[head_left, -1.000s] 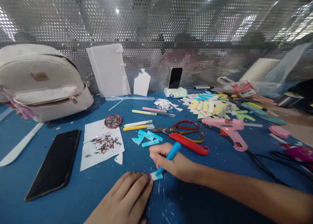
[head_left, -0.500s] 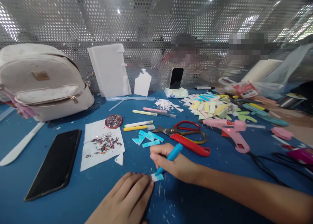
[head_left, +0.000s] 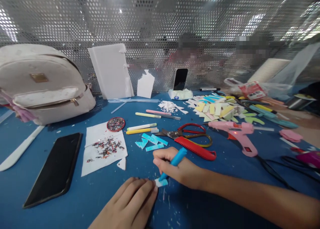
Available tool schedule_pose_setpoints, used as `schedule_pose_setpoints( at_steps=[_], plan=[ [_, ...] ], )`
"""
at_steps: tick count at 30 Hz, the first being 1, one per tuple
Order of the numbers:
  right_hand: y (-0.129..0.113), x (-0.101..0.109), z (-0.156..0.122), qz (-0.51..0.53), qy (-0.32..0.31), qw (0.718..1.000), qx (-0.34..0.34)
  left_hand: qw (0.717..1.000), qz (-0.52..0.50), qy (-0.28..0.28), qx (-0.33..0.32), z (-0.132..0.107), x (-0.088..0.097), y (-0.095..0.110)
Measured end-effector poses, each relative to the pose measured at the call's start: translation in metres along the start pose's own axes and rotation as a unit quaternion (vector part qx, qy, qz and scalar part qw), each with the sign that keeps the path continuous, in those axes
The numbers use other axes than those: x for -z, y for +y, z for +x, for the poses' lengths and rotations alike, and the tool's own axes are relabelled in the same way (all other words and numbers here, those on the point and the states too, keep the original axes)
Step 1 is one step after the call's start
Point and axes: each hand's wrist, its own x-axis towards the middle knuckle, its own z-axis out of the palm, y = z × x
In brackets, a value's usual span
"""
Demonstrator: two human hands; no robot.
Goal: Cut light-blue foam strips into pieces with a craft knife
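Note:
My right hand (head_left: 175,167) is closed around a blue marker (head_left: 178,157), its tip resting on a small strip (head_left: 162,182) that is partly white and partly coloured light blue. At the strip's left end, my left hand (head_left: 131,199) is closed, with the fingertips pinning it to the blue table; the thumb is hidden. Just beyond my right hand lie several light-blue pieces (head_left: 154,146). Behind them are a yellow pen (head_left: 141,131) and a white pen with a green end (head_left: 141,126). Scissors (head_left: 192,134) and a red-handled cutter (head_left: 196,149) lie to the right.
A black phone (head_left: 53,169) and a white sheet with dark glitter bits (head_left: 87,155) lie left. A pink glue gun (head_left: 237,132) with its cable is right, before a pile of coloured strips (head_left: 215,109). A backpack (head_left: 47,86) and an upright phone (head_left: 180,79) stand behind.
The marker's tip has shifted very slightly on the strip, and a little more of it looks tilted. Both hands otherwise keep their places and holds; the view has moved slightly.

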Motion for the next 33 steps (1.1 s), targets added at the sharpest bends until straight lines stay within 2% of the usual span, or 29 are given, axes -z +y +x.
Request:
schedule_pose_setpoints(
  at_steps=[4, 7, 10, 12, 14, 17, 21, 24, 28, 31, 33],
  plan=[
    [0.0011, -0.0003, 0.0003, -0.015, -0.028, 0.999, 0.002, 1.0, 0.006, 0.02, 0.008, 0.0025, 0.0001, 0.0],
    [0.0023, -0.0004, 0.0001, -0.019, 0.0, 1.0, -0.001, 1.0, 0.006, 0.004, 0.005, 0.0018, -0.0007, -0.0004],
    [0.0019, 0.0, 0.0, -0.027, -0.027, 0.999, 0.0, 1.0, 0.005, -0.018, -0.002, -0.0015, -0.0021, -0.0005],
    [0.001, 0.0002, -0.0001, -0.025, -0.011, 1.0, 0.007, 1.0, 0.007, -0.027, -0.009, -0.0036, -0.003, -0.0003],
    [0.0004, 0.0003, -0.0003, -0.029, 0.006, 1.0, 0.009, 0.999, 0.008, -0.03, -0.012, -0.0046, -0.0036, 0.0],
    [0.0005, 0.0001, -0.0009, -0.052, -0.025, 0.998, 0.009, 0.999, 0.004, -0.033, -0.008, -0.0039, -0.0035, 0.0002],
    [0.0018, -0.0003, -0.0007, -0.035, 0.007, 0.999, 0.001, 1.0, 0.009, -0.018, -0.006, -0.0026, -0.0037, 0.0002],
    [0.003, -0.0001, -0.0003, -0.039, -0.03, 0.999, 0.005, 1.0, 0.01, -0.023, -0.007, -0.0033, -0.0047, 0.0004],
    [0.0036, 0.0007, -0.0003, -0.03, 0.001, 1.0, 0.002, 0.999, 0.013, -0.032, -0.008, -0.0041, -0.0052, 0.0009],
    [0.0037, 0.0008, -0.0004, -0.04, -0.029, 0.999, -0.005, 0.999, 0.007, -0.033, -0.006, -0.0043, -0.0047, 0.0008],
    [0.0037, 0.0005, -0.0003, -0.037, -0.016, 0.999, -0.004, 0.999, 0.003, -0.035, -0.006, -0.0048, -0.0045, 0.0005]
  ],
)
